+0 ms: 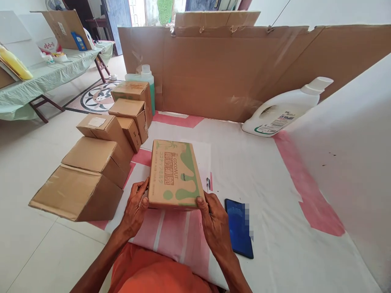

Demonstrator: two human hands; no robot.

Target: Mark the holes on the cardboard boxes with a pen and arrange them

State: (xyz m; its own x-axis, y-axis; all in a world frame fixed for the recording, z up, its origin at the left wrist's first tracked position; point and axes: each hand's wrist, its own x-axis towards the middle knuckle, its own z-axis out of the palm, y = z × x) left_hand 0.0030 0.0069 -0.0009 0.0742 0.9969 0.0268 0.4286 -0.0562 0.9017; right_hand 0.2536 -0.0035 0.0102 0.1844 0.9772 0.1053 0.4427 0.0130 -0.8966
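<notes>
A printed cardboard box [174, 175] sits between the person's two hands over the near part of the desk [262, 175]; whether its underside touches, I cannot tell. Its long axis runs away from the body, the far end angled slightly left, printed face upward. The left hand [136, 207] presses the near left side; the right hand [215, 219] grips the near right corner, thumb on top.

White cloth and pink strips cover the desk, with pale floor tiles [27, 252] to the left. A row of plain boxes [91, 152] lines the left edge, a cardboard panel [214, 69] the far edge. Broad white cloth stretches from the tablet [238, 228] rightward to the wall [345, 142].
</notes>
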